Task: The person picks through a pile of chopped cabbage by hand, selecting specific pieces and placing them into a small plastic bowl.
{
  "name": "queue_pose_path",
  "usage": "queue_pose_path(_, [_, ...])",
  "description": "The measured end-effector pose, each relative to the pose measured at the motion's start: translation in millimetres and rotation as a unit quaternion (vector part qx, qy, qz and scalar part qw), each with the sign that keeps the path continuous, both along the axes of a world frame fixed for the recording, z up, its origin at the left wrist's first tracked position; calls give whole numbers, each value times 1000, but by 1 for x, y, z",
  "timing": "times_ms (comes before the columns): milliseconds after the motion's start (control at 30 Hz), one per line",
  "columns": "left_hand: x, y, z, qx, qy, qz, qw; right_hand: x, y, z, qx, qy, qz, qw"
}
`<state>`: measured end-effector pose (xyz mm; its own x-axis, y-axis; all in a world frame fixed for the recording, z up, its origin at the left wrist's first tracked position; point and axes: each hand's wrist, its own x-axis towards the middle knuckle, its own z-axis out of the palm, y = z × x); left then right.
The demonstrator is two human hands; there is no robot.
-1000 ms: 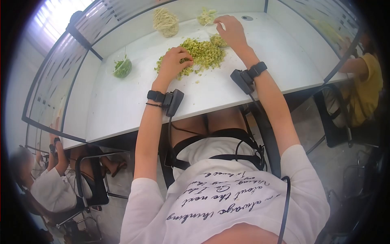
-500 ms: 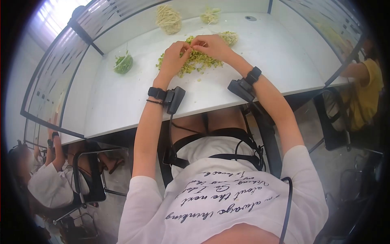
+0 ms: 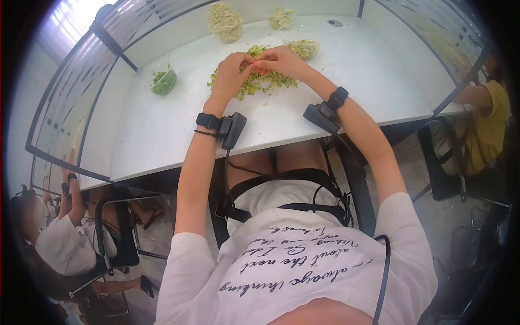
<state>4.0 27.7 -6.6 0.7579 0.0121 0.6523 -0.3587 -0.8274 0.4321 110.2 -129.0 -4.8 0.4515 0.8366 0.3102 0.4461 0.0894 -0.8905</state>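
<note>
My left hand point(image 3: 234, 73) and my right hand point(image 3: 280, 60) meet above a loose pile of small yellow-green plant bits point(image 3: 249, 88) on the white desk. The fingertips of both are pinched together and touch or nearly touch each other. Whatever lies between them is too small to make out. Just beyond my right hand lies a clear bag of similar yellow-green bits point(image 3: 304, 50). Farther back stands a clear bag of pale, stringy stems like bean sprouts point(image 3: 225, 24). A smaller bag with pale green contents point(image 3: 281, 19) is to its right.
A clear bag of green pieces point(image 3: 163, 82) sits on the desk's left side. Partition panels point(image 3: 417, 65) border the white desk point(image 3: 352, 81). Cabled black devices point(image 3: 232, 130) are strapped at my wrists. Other people sit at both sides, one in a yellow top point(image 3: 490, 124).
My fingertips have drawn closer together over the pile, and my left hand is slightly higher. At the lower left, another person's sandalled foot has come into view.
</note>
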Motion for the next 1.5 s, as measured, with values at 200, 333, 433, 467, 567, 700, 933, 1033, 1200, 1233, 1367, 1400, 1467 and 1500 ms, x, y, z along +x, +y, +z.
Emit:
queue_pose_path(200, [2, 1, -2, -16, -6, -16, 1000, 5, 1, -4, 1, 40, 15, 999])
queue_pose_path(333, [0, 0, 1, -28, 7, 19, 999, 8, 1, -6, 22, 22, 21, 999])
queue_pose_path(433, [0, 1, 0, -14, 23, 70, 997, 7, 0, -5, 19, 0, -11, 1000])
queue_pose_path(467, [0, 1, 0, -4, 10, 73, 997, 8, -1, -5, 5, -32, -21, 999])
queue_pose_path(567, [0, 2, -1, -4, 16, 82, 996, 8, -2, -4, -6, -36, -32, 999])
queue_pose_path(700, [-1, 1, 1, -4, 23, 75, 997, 8, -2, -4, 7, -29, -22, 999])
queue_pose_path(933, [-3, -2, 2, 9, 27, 103, 994, -2, -9, 15, 97, -110, -123, 982])
queue_pose_path(1033, [-3, -1, 3, 4, 29, 110, 994, 5, -15, 24, 174, -196, -223, 939])
queue_pose_path(1200, [-3, 0, 1, 4, 21, 113, 993, 39, -36, 26, 224, -355, -345, 839])
queue_pose_path(1233, [-2, 1, 0, 6, 20, 112, 993, 45, -40, 24, 218, -360, -355, 835])
queue_pose_path(1367, [-3, 0, 1, 6, 16, 112, 994, 60, -44, 17, 183, -419, -395, 797])
queue_pose_path(1400, [-3, 0, 1, 8, 17, 114, 993, 61, -42, 14, 166, -409, -413, 796])
queue_pose_path(1467, [-3, 0, 0, 11, 21, 116, 993, 64, -40, 8, 130, -388, -449, 794])
queue_pose_path(1500, [-2, 0, 0, 9, 19, 117, 993, 66, -40, 6, 97, -387, -455, 796])
